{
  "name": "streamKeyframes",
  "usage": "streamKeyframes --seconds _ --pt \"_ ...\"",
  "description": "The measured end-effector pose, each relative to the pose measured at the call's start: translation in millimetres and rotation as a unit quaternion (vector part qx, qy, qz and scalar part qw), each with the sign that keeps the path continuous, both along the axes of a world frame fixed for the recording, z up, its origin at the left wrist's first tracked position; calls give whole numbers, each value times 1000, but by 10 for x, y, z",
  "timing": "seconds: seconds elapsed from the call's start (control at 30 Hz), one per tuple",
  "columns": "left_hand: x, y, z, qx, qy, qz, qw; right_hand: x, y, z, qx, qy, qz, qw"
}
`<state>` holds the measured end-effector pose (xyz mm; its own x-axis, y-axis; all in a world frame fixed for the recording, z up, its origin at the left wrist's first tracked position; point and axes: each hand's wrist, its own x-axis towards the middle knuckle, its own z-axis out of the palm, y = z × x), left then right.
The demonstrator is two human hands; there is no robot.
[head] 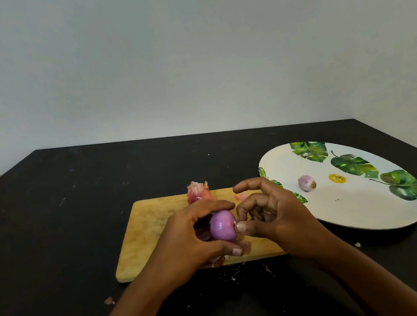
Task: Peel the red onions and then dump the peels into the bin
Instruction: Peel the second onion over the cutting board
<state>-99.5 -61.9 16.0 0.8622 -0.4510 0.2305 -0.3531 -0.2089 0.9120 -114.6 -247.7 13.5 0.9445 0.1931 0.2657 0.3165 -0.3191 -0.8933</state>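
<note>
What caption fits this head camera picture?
Left hand holds a red onion over a wooden board while right hand pinches its tip; another onion sits on the leafy plate.

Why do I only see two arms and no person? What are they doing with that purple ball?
The camera sits on the person's head and looks down, so you see only their arms. There is just this one picture. The left hand grips a round purple-red onion, and the right hand pinches its end, probably to pull skin off. Under them lies a yellowish wooden cutting board on a black table. A pile of pink onion peels sits at the board's far edge. To the right is a white plate with green leaves printed on it, holding one small purple onion.
</note>
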Motion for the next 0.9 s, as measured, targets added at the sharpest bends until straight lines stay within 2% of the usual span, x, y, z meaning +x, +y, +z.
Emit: streamKeyframes --seconds 0.2,0.33,0.4,0.57,0.9 --pt "4 0 18 -12 -6 5 1000 -9 25 25 25 8 5 1000" --pt "-5 -13 8 -13 -8 -3 1000 -28 2 108 189 72 31 979" --pt "-5 -24 -8 -2 -13 -4 1000 -21 -12 113 227 83 18 970" --pt "4 -34 -10 -4 -11 7 1000 17 -26 49 173 62 -38 982" --pt "12 -17 -8 -15 -18 23 999 -23 13 50 63 -3 23 998"
